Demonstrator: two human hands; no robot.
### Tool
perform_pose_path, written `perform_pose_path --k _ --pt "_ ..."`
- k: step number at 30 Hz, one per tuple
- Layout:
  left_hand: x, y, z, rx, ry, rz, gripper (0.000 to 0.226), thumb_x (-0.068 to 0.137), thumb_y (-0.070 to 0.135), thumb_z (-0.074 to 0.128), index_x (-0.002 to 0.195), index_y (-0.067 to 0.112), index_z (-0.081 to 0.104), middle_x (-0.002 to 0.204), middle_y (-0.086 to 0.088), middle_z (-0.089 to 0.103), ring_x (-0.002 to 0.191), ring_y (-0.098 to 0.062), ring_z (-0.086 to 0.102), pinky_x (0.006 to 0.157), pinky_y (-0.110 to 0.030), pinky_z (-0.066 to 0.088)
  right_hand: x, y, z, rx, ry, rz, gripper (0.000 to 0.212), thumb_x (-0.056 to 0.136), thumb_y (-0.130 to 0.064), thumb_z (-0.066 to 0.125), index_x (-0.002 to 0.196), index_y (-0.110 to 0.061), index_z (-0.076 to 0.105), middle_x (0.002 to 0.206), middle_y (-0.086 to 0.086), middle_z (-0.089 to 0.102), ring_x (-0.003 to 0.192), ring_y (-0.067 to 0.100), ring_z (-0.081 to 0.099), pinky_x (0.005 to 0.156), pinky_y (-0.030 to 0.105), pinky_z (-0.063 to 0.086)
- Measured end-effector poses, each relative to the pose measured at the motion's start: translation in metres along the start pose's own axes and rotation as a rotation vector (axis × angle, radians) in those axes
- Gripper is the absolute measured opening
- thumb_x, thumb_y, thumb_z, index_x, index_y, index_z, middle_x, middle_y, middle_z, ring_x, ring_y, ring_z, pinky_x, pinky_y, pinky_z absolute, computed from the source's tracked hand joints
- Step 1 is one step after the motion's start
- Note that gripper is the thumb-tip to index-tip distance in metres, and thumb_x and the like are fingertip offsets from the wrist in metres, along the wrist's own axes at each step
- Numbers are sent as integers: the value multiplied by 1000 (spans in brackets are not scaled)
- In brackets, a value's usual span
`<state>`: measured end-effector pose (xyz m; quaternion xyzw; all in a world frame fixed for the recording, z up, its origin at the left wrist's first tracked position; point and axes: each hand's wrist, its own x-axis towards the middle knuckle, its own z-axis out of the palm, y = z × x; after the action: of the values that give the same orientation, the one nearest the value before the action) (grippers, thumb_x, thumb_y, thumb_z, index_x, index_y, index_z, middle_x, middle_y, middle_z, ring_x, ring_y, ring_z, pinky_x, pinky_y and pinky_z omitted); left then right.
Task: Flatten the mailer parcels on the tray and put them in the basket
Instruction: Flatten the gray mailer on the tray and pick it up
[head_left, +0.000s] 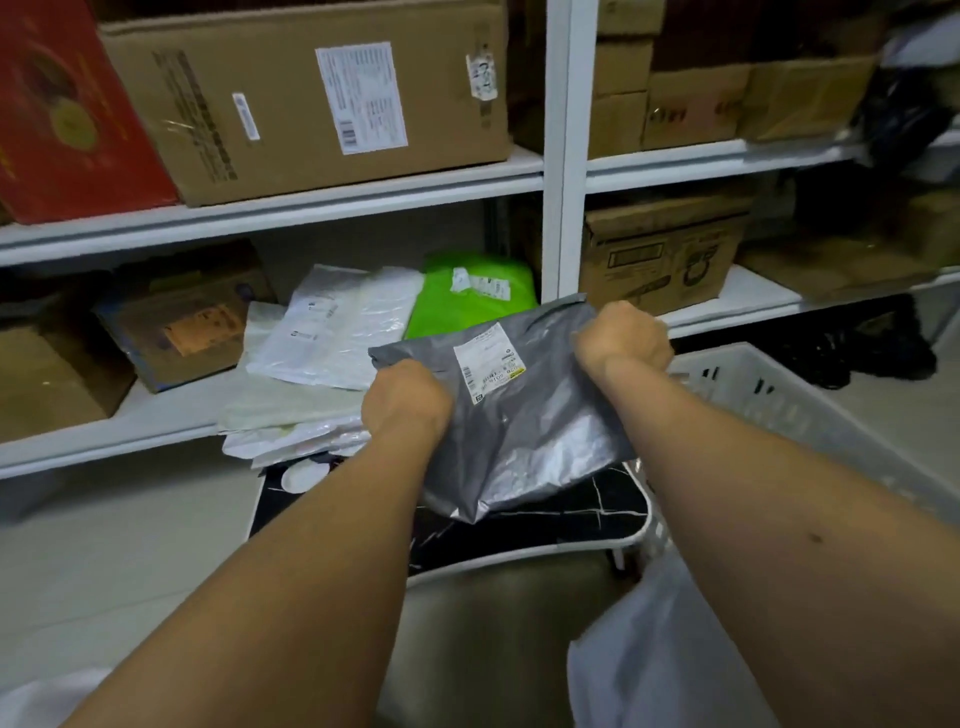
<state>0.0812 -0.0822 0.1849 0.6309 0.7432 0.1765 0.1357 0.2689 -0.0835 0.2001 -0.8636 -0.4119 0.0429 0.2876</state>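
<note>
A grey mailer parcel (524, 431) with a white label hangs above the black marbled tray (571, 512). My left hand (405, 397) grips its left edge and my right hand (623, 338) grips its upper right corner, both fists closed on the plastic. Behind it, white mailers (337, 332) and a green mailer (472, 296) lie piled on the lower shelf and the tray's far end. The white plastic basket (779, 405) stands to the right of the tray, its inside mostly hidden by my right forearm.
White metal shelves (558, 156) hold cardboard boxes (311, 98) above and to both sides. A red box (67, 114) sits at the top left. A white bag (639, 665) lies at the lower right. Pale floor (130, 545) spreads to the left.
</note>
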Motion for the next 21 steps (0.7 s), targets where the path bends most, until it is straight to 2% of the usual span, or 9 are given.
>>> perform_pose_path --k 4,7,13,18,20,21 --pt "8 54 21 5 -34 95 42 94 20 47 129 -4 51 133 -22 53 123 -37 51 97 -40 43 47 32 -23 -87 38 57 32 93 -26 55 121 -11 61 126 12 59 123 31 44 90 37 40" --pt "15 93 46 -7 -92 155 38 95 22 47 125 0 56 131 -20 55 121 -37 52 95 -40 44 82 62 -32 -160 42 103 37 91 -24 61 124 -8 59 129 15 58 124 33 47 93 39 43" --pt "22 170 120 3 -238 279 33 93 16 48 120 1 59 127 -19 58 117 -36 55 91 -39 46 146 141 -26 -236 20 218 33 95 -19 54 126 -6 58 130 17 58 120 35 55 93 40 47" --pt "28 211 182 32 -351 383 26 91 14 47 102 -1 65 108 -17 66 99 -32 62 74 -34 45 178 198 -4 -265 -38 294 39 94 -20 53 130 -4 54 134 17 54 124 35 51 98 40 45" --pt "31 226 209 138 -393 488 25 92 11 45 101 -1 65 107 -15 65 91 -28 60 70 -30 41 189 222 9 -287 -64 310 41 95 -23 50 131 -2 52 135 19 52 125 35 51 99 40 44" --pt "31 233 223 213 -430 558 25 93 9 44 103 -1 65 109 -14 65 94 -26 60 70 -29 40 195 235 17 -303 -79 319 43 96 -24 49 132 -2 51 135 20 52 124 35 51 98 39 44"
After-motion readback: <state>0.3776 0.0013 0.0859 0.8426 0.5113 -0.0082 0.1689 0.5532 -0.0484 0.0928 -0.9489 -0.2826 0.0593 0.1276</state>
